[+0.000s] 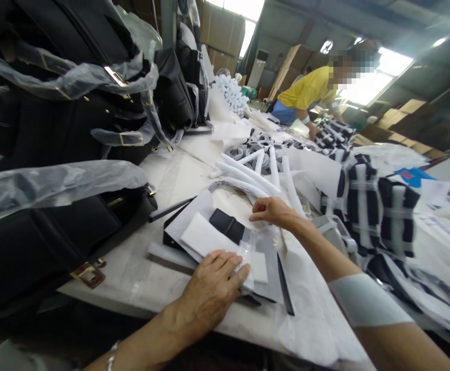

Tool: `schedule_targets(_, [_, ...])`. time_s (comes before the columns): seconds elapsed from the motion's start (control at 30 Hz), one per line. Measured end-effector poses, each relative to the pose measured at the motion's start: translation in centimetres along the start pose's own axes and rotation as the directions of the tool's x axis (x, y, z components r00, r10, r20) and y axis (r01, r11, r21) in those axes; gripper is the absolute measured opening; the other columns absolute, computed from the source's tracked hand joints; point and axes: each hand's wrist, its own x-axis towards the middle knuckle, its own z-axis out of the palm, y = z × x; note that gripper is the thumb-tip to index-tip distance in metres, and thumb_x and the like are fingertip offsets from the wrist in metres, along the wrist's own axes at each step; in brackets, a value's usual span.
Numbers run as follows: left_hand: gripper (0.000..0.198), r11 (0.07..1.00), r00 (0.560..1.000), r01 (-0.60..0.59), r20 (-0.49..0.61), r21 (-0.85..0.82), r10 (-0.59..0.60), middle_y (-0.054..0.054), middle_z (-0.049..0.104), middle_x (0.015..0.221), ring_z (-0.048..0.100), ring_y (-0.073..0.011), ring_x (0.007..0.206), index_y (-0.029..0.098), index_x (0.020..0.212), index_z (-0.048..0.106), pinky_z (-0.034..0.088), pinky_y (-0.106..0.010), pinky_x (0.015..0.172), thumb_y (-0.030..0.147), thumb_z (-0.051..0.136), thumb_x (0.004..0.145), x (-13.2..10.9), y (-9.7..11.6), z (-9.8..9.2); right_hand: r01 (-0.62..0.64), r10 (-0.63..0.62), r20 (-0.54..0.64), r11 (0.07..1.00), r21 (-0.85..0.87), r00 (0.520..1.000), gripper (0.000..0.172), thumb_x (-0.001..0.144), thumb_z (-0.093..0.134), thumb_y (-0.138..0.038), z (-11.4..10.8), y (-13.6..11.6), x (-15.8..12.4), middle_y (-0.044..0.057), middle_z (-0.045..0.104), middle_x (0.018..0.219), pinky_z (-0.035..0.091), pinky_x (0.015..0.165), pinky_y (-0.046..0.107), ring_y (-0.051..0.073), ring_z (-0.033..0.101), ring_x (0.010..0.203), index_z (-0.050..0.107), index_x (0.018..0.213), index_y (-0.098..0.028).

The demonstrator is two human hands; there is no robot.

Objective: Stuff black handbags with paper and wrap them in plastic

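Note:
My left hand (219,281) lies flat, its fingers stretched over a white foam pad (207,234) and a strip of clear tape (248,252). Beneath the pad is a pale wrapping sheet (269,286) on a black bag (169,235) lying on the table. A black leather strap piece (227,225) shows between the pad and the bag's far side. Just beyond it, my right hand (273,211) is closed in a pinch; whatever its fingertips hold, if anything, is too small to make out. A wrapped, curved handle (244,186) arches past that hand.
Black handbags (50,232) with plastic-wrapped straps are piled at left. White foam tubes (248,172) lie beyond my hands on the table (163,180). Strapped black bundles (364,206) stand at right. A person in yellow (310,87) leans over the far end.

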Motion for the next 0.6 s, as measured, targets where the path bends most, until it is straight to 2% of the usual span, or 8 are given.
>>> schedule_targets(0.1, [0.039, 1.0, 1.0, -0.006, 0.008, 0.007, 0.006, -0.005, 0.062, 0.124, 0.055, -0.0233, 0.114, 0.022, 0.128, 0.054, 0.037, -0.039, 0.103, 0.026, 0.064, 0.09, 0.0, 0.0, -0.1, -0.033, 0.02, 0.077, 0.984, 0.174, 0.997, 0.027, 0.071, 0.076, -0.044, 1.5, 0.1, -0.3, -0.002, 0.07, 0.073, 0.041, 0.057, 0.022, 0.013, 0.061, 0.067, 0.07, 0.081, -0.02])
schedule_targets(0.17, [0.039, 1.0, 1.0, -0.005, 0.012, 0.004, 0.005, -0.005, 0.062, 0.125, 0.055, -0.0234, 0.115, 0.022, 0.127, 0.054, 0.037, -0.039, 0.103, 0.027, 0.064, 0.09, -0.1, 0.0, -0.2, -0.059, 0.047, 0.069, 0.981, 0.185, 0.997, 0.023, 0.067, 0.079, -0.039, 2.2, 0.4, -0.3, -0.002, 0.068, 0.067, 0.039, 0.054, 0.022, 0.013, 0.058, 0.062, 0.07, 0.075, -0.019])
schedule_targets(0.23, [0.04, 1.0, 1.0, -0.001, 0.028, -0.003, 0.001, -0.005, 0.061, 0.126, 0.054, -0.0234, 0.116, 0.022, 0.128, 0.053, 0.036, -0.039, 0.104, 0.027, 0.064, 0.09, -0.1, 0.0, -0.3, -0.074, 0.07, 0.027, 0.978, 0.196, 0.997, 0.021, 0.069, 0.078, -0.036, 2.6, 0.8, -0.4, -0.002, 0.068, 0.068, 0.039, 0.054, 0.022, 0.012, 0.057, 0.062, 0.07, 0.076, -0.018])
schedule_targets(0.33, [0.041, 1.0, 0.999, 0.003, 0.052, -0.014, -0.002, -0.005, 0.06, 0.128, 0.054, -0.0237, 0.117, 0.023, 0.13, 0.052, 0.036, -0.039, 0.105, 0.027, 0.063, 0.091, -0.1, 0.0, -0.3, -0.061, 0.061, 0.009, 0.973, 0.222, 0.998, 0.023, 0.074, 0.073, -0.041, 2.9, 1.0, -0.9, -0.001, 0.071, 0.074, 0.043, 0.057, 0.022, 0.013, 0.061, 0.066, 0.071, 0.081, -0.019])
schedule_targets(0.4, [0.041, 1.0, 0.998, 0.006, 0.065, -0.021, -0.004, -0.005, 0.06, 0.129, 0.054, -0.0239, 0.117, 0.023, 0.13, 0.051, 0.036, -0.04, 0.105, 0.026, 0.062, 0.091, -0.1, 0.0, -0.3, -0.052, 0.05, 0.013, 0.973, 0.223, 0.999, 0.024, 0.072, 0.076, -0.042, 2.7, 0.8, -1.3, -0.001, 0.072, 0.075, 0.046, 0.059, 0.023, 0.014, 0.064, 0.068, 0.072, 0.081, -0.02])
schedule_targets(0.47, [0.042, 1.0, 0.997, 0.015, 0.073, -0.026, -0.013, -0.005, 0.059, 0.129, 0.054, -0.0244, 0.117, 0.023, 0.13, 0.05, 0.037, -0.041, 0.105, 0.026, 0.063, 0.09, -0.2, 0.0, -0.4, -0.059, 0.068, -0.036, 0.978, 0.201, 0.997, 0.021, 0.07, 0.078, -0.037, 2.4, 0.0, -1.8, 0.0, 0.073, 0.076, 0.048, 0.063, 0.025, 0.017, 0.065, 0.07, 0.073, 0.08, -0.02])
schedule_targets(0.53, [0.044, 0.999, 0.997, 0.024, 0.075, -0.04, -0.021, -0.005, 0.059, 0.13, 0.054, -0.0248, 0.116, 0.023, 0.131, 0.05, 0.038, -0.041, 0.104, 0.025, 0.064, 0.089, -0.2, 0.1, -0.6, -0.07, 0.095, -0.142, 0.982, 0.174, 0.985, 0.016, 0.074, 0.074, -0.032, 2.0, -1.5, -2.8, 0.003, 0.074, 0.082, 0.05, 0.072, 0.03, 0.019, 0.066, 0.076, 0.073, 0.085, -0.019])
schedule_targets(0.6, [0.046, 0.997, 0.997, 0.024, 0.071, -0.079, -0.019, -0.006, 0.059, 0.13, 0.055, -0.0248, 0.118, 0.023, 0.132, 0.049, 0.039, -0.042, 0.106, 0.025, 0.064, 0.088, -0.3, 0.2, -0.7, 0.0, 0.042, -0.275, 0.989, 0.15, 0.961, 0.014, 0.081, 0.068, -0.031, 2.1, -3.7, -4.6, 0.005, 0.074, 0.089, 0.051, 0.08, 0.034, 0.021, 0.067, 0.083, 0.072, 0.088, -0.02])
